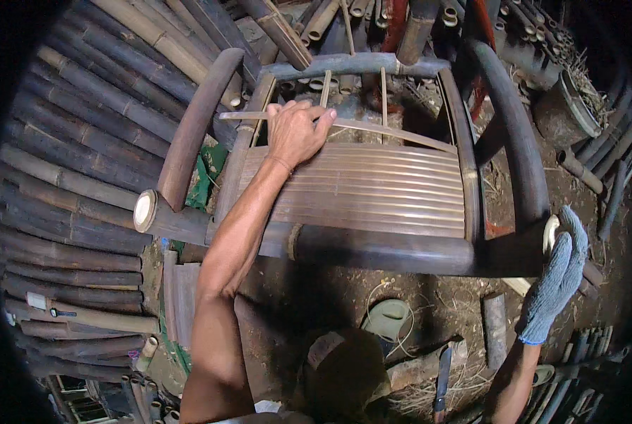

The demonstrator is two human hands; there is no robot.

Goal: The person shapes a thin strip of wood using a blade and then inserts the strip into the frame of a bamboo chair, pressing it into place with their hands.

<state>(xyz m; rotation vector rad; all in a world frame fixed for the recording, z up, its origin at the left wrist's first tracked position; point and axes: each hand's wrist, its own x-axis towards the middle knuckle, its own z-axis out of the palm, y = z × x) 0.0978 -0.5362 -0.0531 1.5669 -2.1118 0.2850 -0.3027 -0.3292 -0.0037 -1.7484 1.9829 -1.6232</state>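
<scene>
A dark bamboo chair frame (pixel 379 247) stands in front of me, its seat part-covered with narrow bamboo slats (pixel 358 187) laid side by side. My bare left hand (pixel 298 131) is closed over a loose bamboo slat (pixel 393 133) just beyond them. That slat lies askew: its left end sticks out past the left seat rail, while its right end meets the right rail (pixel 464 148). Two thin bamboo strips (pixel 384 106) run from the seat's far rail (pixel 358 65) towards the slats. My right hand (pixel 556 275), in a grey-blue knitted glove, lies with stretched fingers against the front pole's right end.
Rows of dark bamboo poles (pixel 90 162) line the left side. A bucket (pixel 566 109) of shavings stands at the far right. On the ground near me lie a knife (pixel 443 378), a cut bamboo piece (pixel 494 331) and fibre scraps. A sandal-like foot (pixel 388 321) shows below the chair.
</scene>
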